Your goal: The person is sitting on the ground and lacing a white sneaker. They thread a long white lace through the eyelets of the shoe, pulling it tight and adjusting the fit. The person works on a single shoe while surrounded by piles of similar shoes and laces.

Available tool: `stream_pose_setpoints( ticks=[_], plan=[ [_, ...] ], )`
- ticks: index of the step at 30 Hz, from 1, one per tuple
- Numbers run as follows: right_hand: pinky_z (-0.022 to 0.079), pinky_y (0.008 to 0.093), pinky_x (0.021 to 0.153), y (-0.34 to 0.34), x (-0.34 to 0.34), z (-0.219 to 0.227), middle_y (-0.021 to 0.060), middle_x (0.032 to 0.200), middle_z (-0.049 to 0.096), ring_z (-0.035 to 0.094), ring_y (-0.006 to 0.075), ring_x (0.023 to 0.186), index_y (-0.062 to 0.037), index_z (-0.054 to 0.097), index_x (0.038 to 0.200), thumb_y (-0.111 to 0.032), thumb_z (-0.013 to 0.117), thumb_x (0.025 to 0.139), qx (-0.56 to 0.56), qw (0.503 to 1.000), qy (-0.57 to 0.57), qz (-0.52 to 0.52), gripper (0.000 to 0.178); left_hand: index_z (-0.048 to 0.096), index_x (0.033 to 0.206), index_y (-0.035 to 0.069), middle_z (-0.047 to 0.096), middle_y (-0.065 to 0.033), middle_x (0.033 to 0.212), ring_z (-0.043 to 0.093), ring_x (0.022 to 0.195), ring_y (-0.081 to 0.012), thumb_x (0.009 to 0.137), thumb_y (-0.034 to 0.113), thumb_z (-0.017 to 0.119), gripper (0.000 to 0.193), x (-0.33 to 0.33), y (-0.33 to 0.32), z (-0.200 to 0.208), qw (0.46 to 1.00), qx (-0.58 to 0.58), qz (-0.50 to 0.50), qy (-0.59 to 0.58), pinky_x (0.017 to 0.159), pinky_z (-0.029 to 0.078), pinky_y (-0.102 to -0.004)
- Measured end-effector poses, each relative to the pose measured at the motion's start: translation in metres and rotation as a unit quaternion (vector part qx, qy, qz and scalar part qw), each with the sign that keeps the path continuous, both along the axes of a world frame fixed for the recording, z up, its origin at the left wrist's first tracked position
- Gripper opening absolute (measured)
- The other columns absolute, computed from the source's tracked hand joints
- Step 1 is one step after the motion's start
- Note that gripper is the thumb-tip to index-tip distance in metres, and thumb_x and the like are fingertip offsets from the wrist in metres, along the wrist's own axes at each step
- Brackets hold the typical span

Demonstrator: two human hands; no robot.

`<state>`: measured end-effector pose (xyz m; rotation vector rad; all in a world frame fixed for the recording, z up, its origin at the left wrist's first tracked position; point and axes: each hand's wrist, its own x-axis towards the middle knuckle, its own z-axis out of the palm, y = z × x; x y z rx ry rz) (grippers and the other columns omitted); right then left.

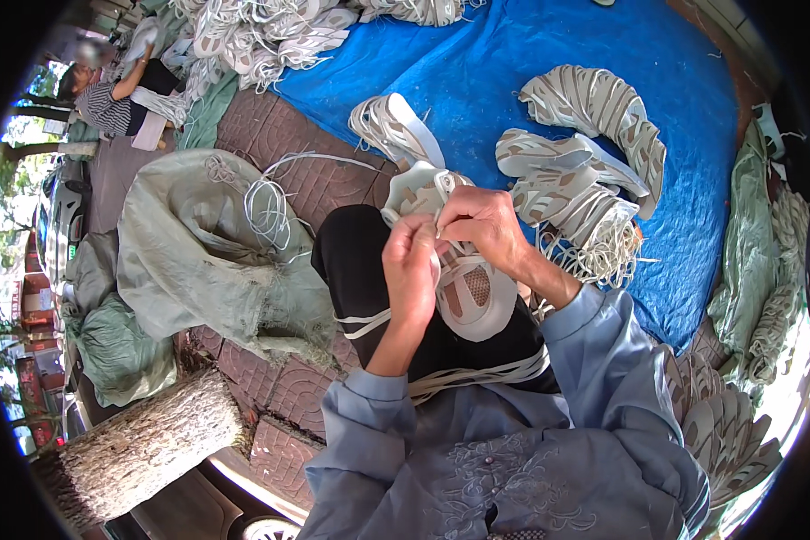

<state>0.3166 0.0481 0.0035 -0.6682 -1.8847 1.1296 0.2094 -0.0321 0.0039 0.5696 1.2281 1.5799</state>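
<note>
A white and beige shoe upper (pixel 479 301) rests on my black-trousered lap, toe toward me. Over its lace area, my left hand (pixel 409 270) and my right hand (pixel 484 223) meet with their fingertips pinched close together. A small bit of white shoelace (pixel 438 227) shows between them; the fingers hide most of it. Both hands are closed on this lace. Loose pale laces (pixel 486 376) lie across my lap, and one band wraps around my left knee.
Ahead, a blue tarp (pixel 477 72) carries rows of stacked shoe uppers (pixel 594 103) and a lace bundle (pixel 598 256). A pale sack (pixel 216 234) with a coil of lace (pixel 267 211) lies left, near a tree trunk (pixel 153 441). Another person (pixel 121 99) sits far left beside heaped uppers (pixel 261 36).
</note>
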Motion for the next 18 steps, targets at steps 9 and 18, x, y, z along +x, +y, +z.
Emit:
stream_pose_setpoints(
  ticks=[9,18],
  plan=[
    [0.036,0.0254,0.042,0.006,-0.007,0.004,0.0055,0.066,0.053,0.049,0.0115,0.047,0.0004,0.058,0.065,-0.001,0.06,0.064,-0.195,0.977,0.034,0.074,0.003,0.055,0.095,-0.001,0.06,-0.0053,0.075,0.057,0.066,-0.0085,0.085,0.006,0.048,0.014,-0.006,-0.003,-0.005,0.992,-0.027,-0.099,0.075,0.057,0.043,-0.0204],
    [0.041,0.0298,0.082,0.001,0.009,-0.031,0.0071,0.094,0.06,0.054,0.0159,0.089,-0.0012,0.058,0.108,-0.015,0.072,0.06,-0.35,0.923,0.03,0.159,0.052,0.055,0.08,0.0,0.06,-0.0104,0.069,0.059,0.06,-0.0195,0.086,0.017,0.046,0.02,-0.096,0.061,0.094,0.945,0.203,0.064,0.249,0.062,0.047,-0.0291]
  ],
)
